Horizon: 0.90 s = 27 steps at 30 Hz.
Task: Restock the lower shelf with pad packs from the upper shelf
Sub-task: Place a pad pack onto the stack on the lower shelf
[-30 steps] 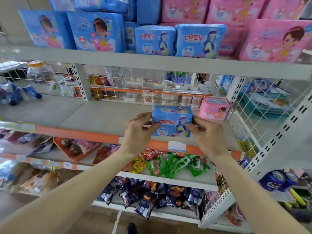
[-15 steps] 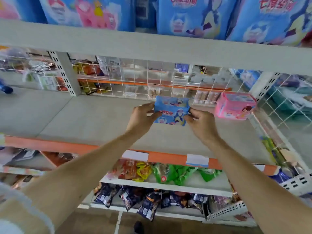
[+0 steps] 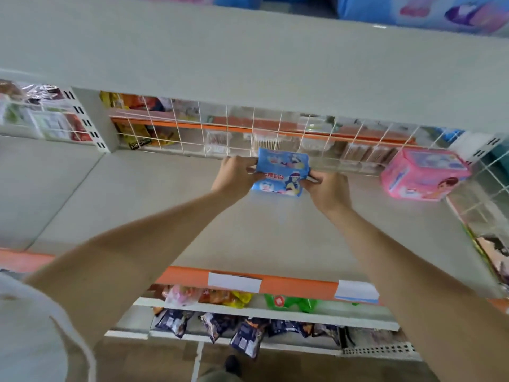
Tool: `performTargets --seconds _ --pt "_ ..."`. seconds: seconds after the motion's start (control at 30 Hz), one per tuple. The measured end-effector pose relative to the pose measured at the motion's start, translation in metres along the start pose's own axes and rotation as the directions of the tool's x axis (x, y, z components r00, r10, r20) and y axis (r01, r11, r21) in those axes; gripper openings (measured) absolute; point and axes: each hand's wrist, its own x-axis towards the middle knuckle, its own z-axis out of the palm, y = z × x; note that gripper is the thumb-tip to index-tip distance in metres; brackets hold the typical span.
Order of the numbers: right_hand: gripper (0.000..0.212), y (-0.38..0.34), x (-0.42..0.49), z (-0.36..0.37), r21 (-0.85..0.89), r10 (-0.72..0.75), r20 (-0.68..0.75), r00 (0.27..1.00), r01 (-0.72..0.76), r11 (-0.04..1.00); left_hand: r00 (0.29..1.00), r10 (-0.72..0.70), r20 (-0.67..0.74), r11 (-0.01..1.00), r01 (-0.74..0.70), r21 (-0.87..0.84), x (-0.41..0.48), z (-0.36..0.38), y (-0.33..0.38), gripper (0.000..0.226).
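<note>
A: Where is the pack relative to the hands?

B: The blue pad pack (image 3: 281, 173) is right between them. The left hand (image 3: 234, 177) has its fingers curled round the pack's left end. The right hand (image 3: 327, 188) pinches the right end, so both grip it, one at each short side.

A: Is it down on the board?

B: It's deep in the lower shelf (image 3: 179, 216), just in front of the wire grid (image 3: 303, 133) at the back. I cannot tell whether its bottom edge touches the shelf.

A: What's around it?

B: A pink pad pack (image 3: 424, 175) stands on the same shelf, well apart to the right, near the shelf's end. The board is pale grey, with an orange strip (image 3: 297, 286) along its front edge carrying two white labels (image 3: 234, 282). The upper shelf (image 3: 248, 51) runs overhead, and blue packs (image 3: 413, 12) just show on top of it. Below, snack bags (image 3: 245, 337) hang and lie on further shelves. Behind the grid there's more stock, too blurred to name.

A: And which way does it lie?

B: Its long axis runs left to right, along the grid. The printed front faces the person, with the cartoon figure head-up. The pack's top panel shows above that.
</note>
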Motion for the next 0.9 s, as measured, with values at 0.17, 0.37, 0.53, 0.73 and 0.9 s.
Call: performTargets --seconds 0.17,0.37,0.53,0.73,0.9 --pt "0.022 0.0 0.022 0.008 -0.033 0.041 -0.035 0.999 -0.043 0.999 1.0 -0.003 -0.014 1.0 0.003 0.01 0.023 0.009 -0.004 0.031" --pt "0.023 0.003 0.043 0.012 -0.117 0.096 -0.044 0.994 -0.1 0.988 1.0 0.0 0.018 1.0 -0.001 0.031 0.042 0.014 -0.01 0.025" --pt "0.023 0.002 0.045 0.015 -0.147 0.124 -0.055 0.991 -0.131 0.981 0.999 0.035 0.019 0.999 -0.036 0.04 0.044 0.017 -0.014 0.022" --pt "0.03 0.002 0.032 0.009 -0.146 0.121 -0.04 0.992 -0.125 0.981 0.999 0.044 0.009 0.995 -0.045 0.089 0.037 0.017 -0.017 0.032" --pt "0.066 -0.002 0.0 -0.005 -0.157 0.068 -0.025 0.997 -0.071 0.985 0.992 0.092 -0.091 0.977 -0.072 0.203 0.005 0.003 -0.01 0.05"
